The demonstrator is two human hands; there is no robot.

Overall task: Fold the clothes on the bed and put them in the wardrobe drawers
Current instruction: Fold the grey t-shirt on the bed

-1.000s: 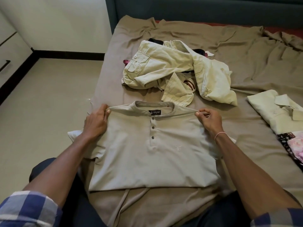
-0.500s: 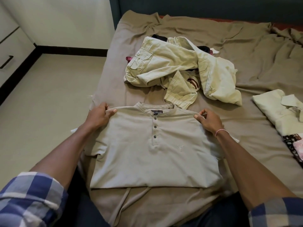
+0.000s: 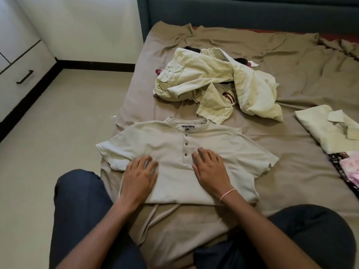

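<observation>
Both hands, left hand (image 3: 140, 176) and right hand (image 3: 210, 170), lie flat with fingers released on the pale beige cotton henley shirt (image 3: 213, 138), its collar-to-hem axis pointing away, sleeves splayed sideways.

I have one camera, worn on my head, looking forward and down across the bed (image 3: 291, 78) from its near edge, close enough that my knees (image 3: 81, 206) fill the bottom of the view. It faces the headboard (image 3: 252, 14) at the far edge. The wide lens also takes in the floor (image 3: 68, 136) and wardrobe drawers (image 3: 21, 68) beyond the bed's left edge.
</observation>
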